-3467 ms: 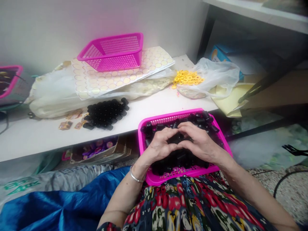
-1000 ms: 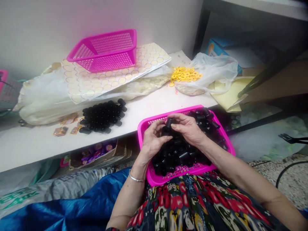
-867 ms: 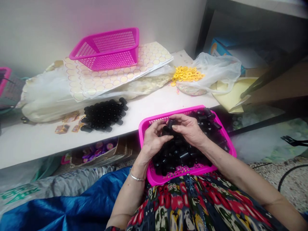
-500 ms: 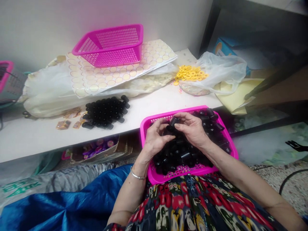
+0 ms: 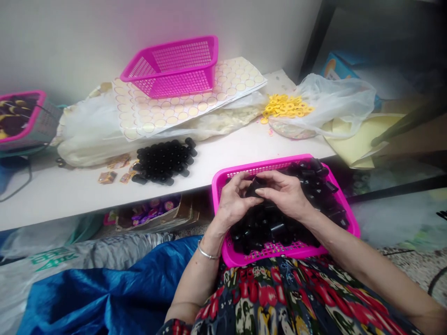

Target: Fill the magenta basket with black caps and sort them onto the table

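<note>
Over a pink basket [image 5: 228,261] in my lap, both hands close around one small black plastic piece [image 5: 253,187]. My left hand [image 5: 234,199] has its fingers curled round the left side of it, the thumb along its lower edge. On the other side, my right hand [image 5: 283,191] pinches it between thumb and fingers. The piece is tilted, and fingers partly cover it. Many loose black plastic pieces [image 5: 277,228] fill the basket below. Left of the basket, on the white table, similar black pieces [image 5: 162,160] stand packed in a cluster.
An empty pink basket [image 5: 171,83] rests on printed sheets [image 5: 244,77] at the back. Yellow rings [image 5: 288,106] lie beside a clear plastic bag [image 5: 335,107]. Small gold-brown packets [image 5: 107,177] sit left of the cluster. Below the table edge is a cardboard box [image 5: 174,214] with purple items.
The camera view has turned slightly left, so everything appears farther right. My hands have come closer together, and the black piece between them has tilted.
</note>
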Demonstrator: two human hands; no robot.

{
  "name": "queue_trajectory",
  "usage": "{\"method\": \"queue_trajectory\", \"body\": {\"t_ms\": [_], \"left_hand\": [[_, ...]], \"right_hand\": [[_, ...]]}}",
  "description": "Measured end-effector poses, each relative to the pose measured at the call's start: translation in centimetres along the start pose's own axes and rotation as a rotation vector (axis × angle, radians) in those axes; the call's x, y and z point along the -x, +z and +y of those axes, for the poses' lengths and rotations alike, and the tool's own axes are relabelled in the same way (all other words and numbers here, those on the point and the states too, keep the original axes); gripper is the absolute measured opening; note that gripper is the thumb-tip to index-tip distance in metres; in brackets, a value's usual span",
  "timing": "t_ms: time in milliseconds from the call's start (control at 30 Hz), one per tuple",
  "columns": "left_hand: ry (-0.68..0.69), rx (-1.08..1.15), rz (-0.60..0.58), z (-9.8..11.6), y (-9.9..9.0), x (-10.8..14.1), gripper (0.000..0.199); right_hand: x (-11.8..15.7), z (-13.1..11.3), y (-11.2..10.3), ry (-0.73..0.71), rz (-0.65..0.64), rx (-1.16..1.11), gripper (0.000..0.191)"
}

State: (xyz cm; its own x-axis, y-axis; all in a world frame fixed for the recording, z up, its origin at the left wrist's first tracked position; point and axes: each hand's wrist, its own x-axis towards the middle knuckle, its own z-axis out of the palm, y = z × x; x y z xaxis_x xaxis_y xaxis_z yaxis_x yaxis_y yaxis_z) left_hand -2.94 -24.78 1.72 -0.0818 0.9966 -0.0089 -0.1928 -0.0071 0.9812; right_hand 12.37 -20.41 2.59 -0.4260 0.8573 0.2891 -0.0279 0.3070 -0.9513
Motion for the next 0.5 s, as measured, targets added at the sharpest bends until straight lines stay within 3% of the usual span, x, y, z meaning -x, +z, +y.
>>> {"method": "queue_trajectory", "body": {"t_ms": [167, 233, 300, 400, 500], "left_hand": [[0.077, -0.148, 0.072, -0.7, -0.4, 0.3, 0.060], [0.107, -0.184, 0.092, -0.8, -0.7, 0.5, 0.057], [0.161, -0.176, 0.175, -0.8, -1.4, 0.6, 0.054], [0.271, -0.234, 0.464, -0.7, -3.9, 0.2, 0.045], [0.302, -0.395, 0.836, -1.6, -8.1, -0.8, 0.039]], "right_hand": [[0.2, -0.5, 0.4, -0.351, -0.213, 0.499, 0.036], [0.2, -0.7, 0.6, -0.381, -0.329, 0.581, 0.048], [0.1, -0.9, 0.6, -0.374, -0.357, 0.598, 0.058], [-0.1, -0.5, -0.1, -0.331, -0.242, 0.600, 0.061], [-0.4, 0.1, -1.4, -0.226, -0.107, 0.669, 0.039]]}}
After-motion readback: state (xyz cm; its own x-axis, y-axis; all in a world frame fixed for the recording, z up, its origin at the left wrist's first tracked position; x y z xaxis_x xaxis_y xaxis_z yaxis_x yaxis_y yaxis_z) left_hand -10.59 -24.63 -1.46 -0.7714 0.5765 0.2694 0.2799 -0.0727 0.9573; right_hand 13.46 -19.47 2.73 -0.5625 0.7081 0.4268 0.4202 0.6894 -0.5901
